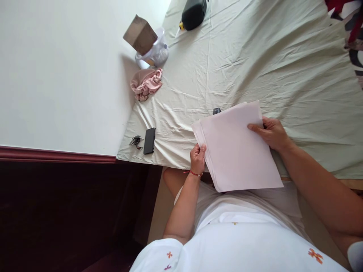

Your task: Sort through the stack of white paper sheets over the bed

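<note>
Several white paper sheets (238,151) form a loose stack that I hold between both hands, over the table's front edge and my lap. On the stack's left edge, my left hand (197,158) is closed with its thumb on top. A red cord bracelet (195,173) circles that wrist. My right hand (272,132) grips the upper right edge, thumb lying across the top sheet and the other fingers hidden beneath. The sheets are slightly fanned at the left and top. Just beyond the stack's top edge, a small black object (217,110) shows on the cloth, partly covered.
A wrinkled pale green cloth (187,90) covers the table. At its left lie a black phone (149,141), a dark cable (136,140) and pink fabric (146,84). A white basket (161,53) holds a cardboard box (140,34). Farther back lies a black case (194,15).
</note>
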`<state>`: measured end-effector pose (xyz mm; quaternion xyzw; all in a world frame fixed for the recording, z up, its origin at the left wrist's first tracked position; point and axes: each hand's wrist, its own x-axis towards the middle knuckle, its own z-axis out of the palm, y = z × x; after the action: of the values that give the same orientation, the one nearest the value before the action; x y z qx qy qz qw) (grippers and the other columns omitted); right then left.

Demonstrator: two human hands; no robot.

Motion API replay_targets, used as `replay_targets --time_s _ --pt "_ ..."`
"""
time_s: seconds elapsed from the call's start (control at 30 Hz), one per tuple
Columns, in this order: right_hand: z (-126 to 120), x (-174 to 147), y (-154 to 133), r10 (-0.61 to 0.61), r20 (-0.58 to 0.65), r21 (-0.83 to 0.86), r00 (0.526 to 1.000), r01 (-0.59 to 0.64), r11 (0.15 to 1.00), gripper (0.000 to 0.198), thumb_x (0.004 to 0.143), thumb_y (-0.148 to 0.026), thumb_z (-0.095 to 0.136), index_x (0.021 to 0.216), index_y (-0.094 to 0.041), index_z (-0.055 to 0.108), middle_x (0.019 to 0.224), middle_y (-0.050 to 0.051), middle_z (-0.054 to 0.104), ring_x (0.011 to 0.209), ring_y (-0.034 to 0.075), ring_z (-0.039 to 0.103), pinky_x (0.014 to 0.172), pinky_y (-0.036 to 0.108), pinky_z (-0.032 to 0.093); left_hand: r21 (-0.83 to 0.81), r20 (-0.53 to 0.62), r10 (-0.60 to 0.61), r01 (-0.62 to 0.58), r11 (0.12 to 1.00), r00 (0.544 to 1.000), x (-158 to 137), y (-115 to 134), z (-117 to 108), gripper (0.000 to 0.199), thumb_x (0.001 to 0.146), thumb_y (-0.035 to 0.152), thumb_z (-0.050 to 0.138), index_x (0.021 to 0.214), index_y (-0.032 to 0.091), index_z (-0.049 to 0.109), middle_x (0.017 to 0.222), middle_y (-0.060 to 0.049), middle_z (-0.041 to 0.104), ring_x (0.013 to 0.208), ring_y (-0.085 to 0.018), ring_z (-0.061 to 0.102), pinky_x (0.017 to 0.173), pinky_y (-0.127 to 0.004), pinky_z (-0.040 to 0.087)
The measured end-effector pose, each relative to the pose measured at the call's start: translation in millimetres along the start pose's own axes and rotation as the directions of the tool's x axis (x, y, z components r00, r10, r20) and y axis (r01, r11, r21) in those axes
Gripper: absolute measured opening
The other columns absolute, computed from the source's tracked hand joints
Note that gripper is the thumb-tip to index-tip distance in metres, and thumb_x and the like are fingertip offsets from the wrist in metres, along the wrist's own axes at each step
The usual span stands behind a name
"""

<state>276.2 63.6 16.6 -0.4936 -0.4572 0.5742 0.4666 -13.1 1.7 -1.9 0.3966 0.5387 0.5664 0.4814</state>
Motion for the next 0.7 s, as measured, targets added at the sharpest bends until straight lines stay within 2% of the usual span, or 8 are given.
replay_targets --time_s 0.13,0.3,0.43,0.53,0.63,0.7 --pt "0.4 2.3 2.6 -0.022 -0.033 -0.024 0.999 0.021 1.000 0.029 0.077 -0.047 0.083 0.090 -0.022 0.076 0.082 0.002 0.071 0.066 0.015 0.060 0.057 0.029 0.050 0.048 -0.015 0.036 -0.035 0.998 0.999 1.3 0.1 1.3 0.039 0.084 0.055 0.077 0.102 0.020 0.079 0.104 -0.005 0.080 0.096 -0.018 0.071 0.091 -0.030 0.055" --pt "0.6 6.8 3.4 -0.113 -0.163 -0.056 0.980 0.105 0.993 0.031 0.069 -0.039 0.088 0.084 -0.023 0.067 0.073 -0.002 0.063 0.063 0.013 0.053 0.054 0.026 0.043 0.097 -0.101 0.106 -0.096 0.991 0.989 1.9 -2.8 2.4 0.038 0.091 0.056 0.069 0.106 0.022 0.074 0.109 -0.005 0.078 0.103 -0.018 0.071 0.096 -0.030 0.054" --pt "0.4 5.8 -0.5 -0.096 -0.146 -0.055 0.985 0.089 0.995 0.030 0.071 -0.041 0.086 0.075 -0.022 0.063 0.069 -0.002 0.058 0.061 0.012 0.048 0.052 0.026 0.039 0.141 -0.090 0.126 -0.113 0.984 0.988 2.5 -4.8 1.1 0.040 0.093 0.058 0.065 0.112 0.022 0.066 0.116 -0.007 0.075 0.108 -0.020 0.070 0.100 -0.034 0.054" --pt "0.0 4.9 -1.3 -0.109 -0.111 -0.084 0.988 0.100 0.991 0.030 0.075 -0.042 0.084 0.071 -0.022 0.062 0.066 -0.002 0.054 0.059 0.011 0.044 0.051 0.026 0.035 0.179 -0.113 0.158 -0.136 0.974 0.981 3.4 -4.9 0.0 0.053 0.092 0.058 0.067 0.132 0.025 0.055 0.122 -0.009 0.072 0.110 -0.020 0.070 0.100 -0.035 0.054" --pt "-1.1 5.5 1.0 -0.104 -0.105 -0.069 0.989 0.097 0.993 0.031 0.076 -0.043 0.083 0.070 -0.022 0.060 0.065 -0.002 0.053 0.058 0.011 0.042 0.051 0.027 0.033 0.165 -0.123 0.134 -0.113 0.980 0.983 3.7 -4.4 -0.3 0.079 0.089 0.060 0.070 0.153 0.028 0.034 0.104 -0.005 0.072 0.092 -0.018 0.071 0.088 -0.033 0.056" --pt "-1.8 6.0 2.3 -0.097 -0.112 -0.053 0.989 0.092 0.994 0.033 0.076 -0.044 0.083 0.069 -0.023 0.059 0.065 -0.002 0.053 0.058 0.011 0.042 0.050 0.027 0.033 0.170 -0.121 0.129 -0.108 0.979 0.984 3.6 -4.0 -0.1 0.086 0.088 0.061 0.070 0.157 0.029 0.029 0.094 -0.002 0.070 0.083 -0.017 0.069 0.082 -0.031 0.056"
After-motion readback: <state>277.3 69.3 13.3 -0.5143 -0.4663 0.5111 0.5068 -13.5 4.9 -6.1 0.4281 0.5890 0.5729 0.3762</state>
